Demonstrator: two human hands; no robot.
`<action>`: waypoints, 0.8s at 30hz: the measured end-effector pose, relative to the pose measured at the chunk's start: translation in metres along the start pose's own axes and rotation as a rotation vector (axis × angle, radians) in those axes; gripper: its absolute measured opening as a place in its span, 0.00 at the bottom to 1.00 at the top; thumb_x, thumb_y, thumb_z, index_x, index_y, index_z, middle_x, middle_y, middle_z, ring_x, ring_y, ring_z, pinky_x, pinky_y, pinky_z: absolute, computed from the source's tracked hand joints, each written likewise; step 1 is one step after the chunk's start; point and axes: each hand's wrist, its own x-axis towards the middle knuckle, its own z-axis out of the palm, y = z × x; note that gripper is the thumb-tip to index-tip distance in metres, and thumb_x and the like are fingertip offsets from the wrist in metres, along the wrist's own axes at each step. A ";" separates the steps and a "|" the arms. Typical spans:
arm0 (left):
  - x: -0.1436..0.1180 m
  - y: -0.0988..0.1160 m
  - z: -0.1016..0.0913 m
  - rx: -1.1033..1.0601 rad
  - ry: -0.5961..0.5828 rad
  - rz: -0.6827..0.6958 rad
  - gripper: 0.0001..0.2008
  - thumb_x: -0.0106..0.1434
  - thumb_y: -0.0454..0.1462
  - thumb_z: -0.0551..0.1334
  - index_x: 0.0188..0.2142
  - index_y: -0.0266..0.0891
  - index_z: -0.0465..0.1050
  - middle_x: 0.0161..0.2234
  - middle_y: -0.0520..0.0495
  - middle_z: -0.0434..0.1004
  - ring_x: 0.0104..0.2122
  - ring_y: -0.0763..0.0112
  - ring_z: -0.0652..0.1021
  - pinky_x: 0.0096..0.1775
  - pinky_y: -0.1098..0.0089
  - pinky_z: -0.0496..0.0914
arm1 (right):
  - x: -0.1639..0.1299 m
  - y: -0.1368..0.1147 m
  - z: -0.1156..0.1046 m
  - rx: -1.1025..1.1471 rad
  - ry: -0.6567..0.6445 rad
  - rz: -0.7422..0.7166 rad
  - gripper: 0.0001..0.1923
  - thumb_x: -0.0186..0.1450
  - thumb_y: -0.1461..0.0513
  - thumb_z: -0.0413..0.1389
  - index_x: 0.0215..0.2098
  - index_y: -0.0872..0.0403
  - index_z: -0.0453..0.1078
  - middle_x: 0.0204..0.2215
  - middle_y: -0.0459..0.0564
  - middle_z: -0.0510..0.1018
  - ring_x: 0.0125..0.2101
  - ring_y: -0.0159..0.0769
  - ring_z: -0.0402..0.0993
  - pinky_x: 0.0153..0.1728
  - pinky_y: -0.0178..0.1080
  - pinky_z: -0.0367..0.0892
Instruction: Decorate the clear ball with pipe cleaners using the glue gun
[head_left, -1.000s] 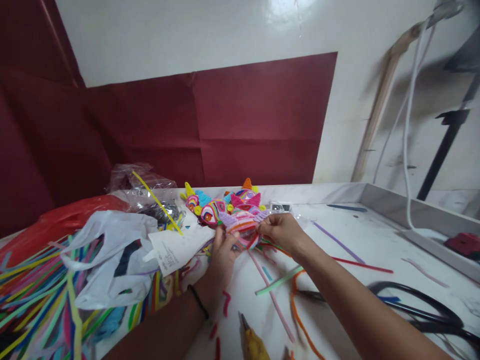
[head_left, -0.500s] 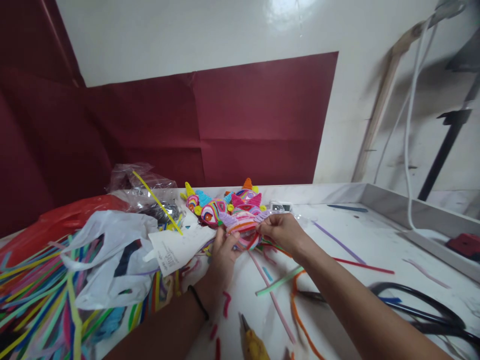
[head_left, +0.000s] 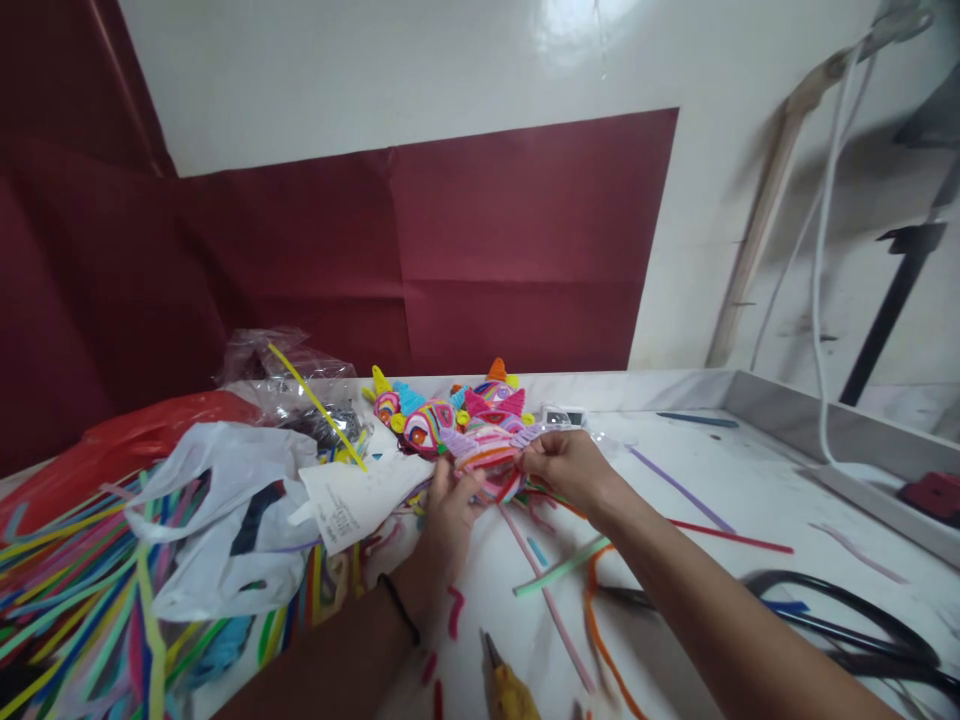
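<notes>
Head view: my left hand (head_left: 450,512) and right hand (head_left: 568,468) each pinch one side of the striped pipe-cleaner piece (head_left: 484,442), at twelve o'clock over the counter (head_left: 720,470). Its coloured bands (head_left: 489,457) and lilac frills (head_left: 455,443) are on — partly done, I'd judge. The figures (head_left: 429,425) just beyond show eyes (head_left: 420,436); I see none on mine. A pink stem (head_left: 553,612) at five and the pipe-cleaner bundle (head_left: 112,575) at eight lie loose.

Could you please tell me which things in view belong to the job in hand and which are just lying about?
Likely part of the job:
striped pink piece, held by left hand and right hand
coloured strips, piled at left
black-handled scissors, partly hidden

Apparently just lying about:
white plastic bag
slim dark stick
red object at right edge
</notes>
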 end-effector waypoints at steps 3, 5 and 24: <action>0.000 -0.002 -0.001 0.003 -0.003 -0.003 0.27 0.53 0.39 0.68 0.53 0.44 0.67 0.45 0.47 0.80 0.43 0.60 0.81 0.44 0.62 0.76 | -0.001 -0.001 0.000 -0.005 0.006 -0.001 0.12 0.48 0.62 0.59 0.12 0.52 0.61 0.09 0.39 0.63 0.14 0.25 0.55 0.18 0.33 0.52; 0.000 -0.002 -0.001 0.005 -0.008 0.002 0.26 0.53 0.39 0.69 0.52 0.44 0.67 0.46 0.46 0.80 0.43 0.60 0.81 0.45 0.62 0.75 | -0.001 0.000 0.001 -0.011 0.013 -0.001 0.12 0.48 0.63 0.59 0.12 0.52 0.61 0.10 0.38 0.63 0.14 0.25 0.55 0.18 0.33 0.52; 0.008 -0.008 -0.007 0.129 0.196 0.095 0.35 0.46 0.38 0.75 0.54 0.46 0.70 0.45 0.45 0.82 0.44 0.57 0.82 0.48 0.60 0.76 | -0.009 -0.006 0.011 -0.106 0.052 -0.047 0.11 0.50 0.60 0.56 0.13 0.51 0.60 0.11 0.39 0.63 0.16 0.27 0.57 0.19 0.33 0.51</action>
